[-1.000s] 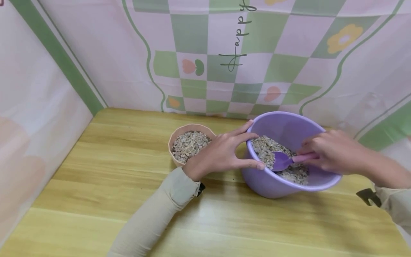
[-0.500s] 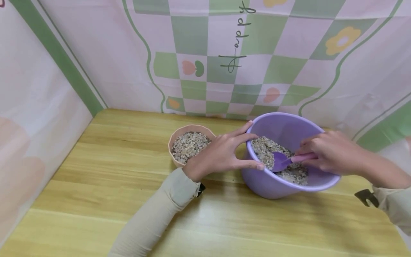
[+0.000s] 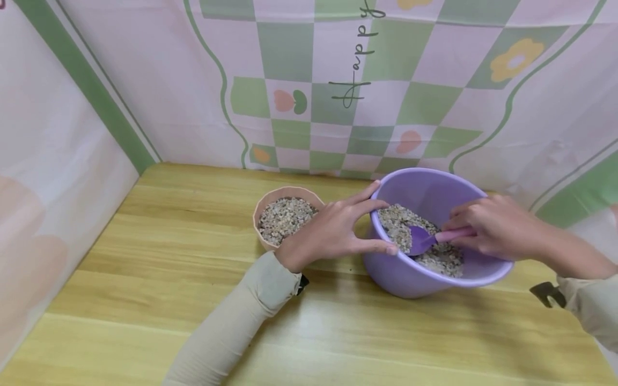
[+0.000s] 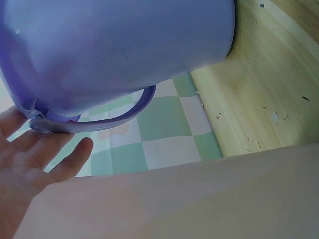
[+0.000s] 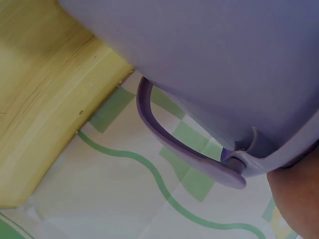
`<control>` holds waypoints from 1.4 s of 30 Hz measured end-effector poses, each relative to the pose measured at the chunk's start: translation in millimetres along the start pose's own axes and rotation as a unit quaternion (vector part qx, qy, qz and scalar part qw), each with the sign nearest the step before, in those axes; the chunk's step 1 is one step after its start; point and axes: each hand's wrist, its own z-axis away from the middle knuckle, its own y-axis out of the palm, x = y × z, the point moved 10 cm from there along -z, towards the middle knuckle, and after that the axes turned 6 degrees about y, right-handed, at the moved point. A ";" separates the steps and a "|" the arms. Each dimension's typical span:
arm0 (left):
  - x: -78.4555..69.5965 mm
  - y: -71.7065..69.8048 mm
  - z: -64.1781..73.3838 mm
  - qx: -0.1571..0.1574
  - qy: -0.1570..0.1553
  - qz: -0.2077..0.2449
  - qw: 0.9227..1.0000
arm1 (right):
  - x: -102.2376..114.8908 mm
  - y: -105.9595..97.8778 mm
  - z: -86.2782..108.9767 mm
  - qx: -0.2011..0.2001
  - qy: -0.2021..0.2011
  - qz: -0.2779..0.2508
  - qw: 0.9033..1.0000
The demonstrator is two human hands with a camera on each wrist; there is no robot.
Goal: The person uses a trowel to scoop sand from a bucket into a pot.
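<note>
While my right hand (image 3: 504, 228) grips the pink grip of a spoon (image 3: 422, 240), its fingers curled round it, my left hand (image 3: 338, 228) holds the rim of a purple bucket (image 3: 410, 279), the thumb on the near side and two fingers spread toward the far side. The spoon is inside the bucket, its purple bowl end down against the gravel (image 3: 441, 261) there. In the left wrist view, my other fingers lie by the bucket's hanging handle (image 4: 107, 123), and the little finger sticks out free of the rim. To the left of the bucket, apart from it, a peach dish (image 3: 289, 191) of the same sort of gravel sits partly hidden behind my left hand. Both stand on a wooden table (image 3: 193, 268), before a checked cloth (image 3: 338, 53) with "Happy" written on it. I wear beige sleeves (image 3: 232, 332).
</note>
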 end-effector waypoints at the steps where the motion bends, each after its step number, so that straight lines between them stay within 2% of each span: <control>1: 0.2 0.1 -0.2 0.001 0.000 0.000 1.000 | -0.3 -0.1 -0.2 -0.001 -0.001 0.002 1.000; 18: 0.7 0.0 0.9 -0.002 -0.001 0.005 1.000 | -3.7 3.3 -0.9 0.005 0.007 -0.016 1.000; 42: 0.9 -0.6 0.9 -0.005 -0.001 0.007 1.000 | -5.3 -0.6 -2.0 -0.020 0.008 -0.026 0.999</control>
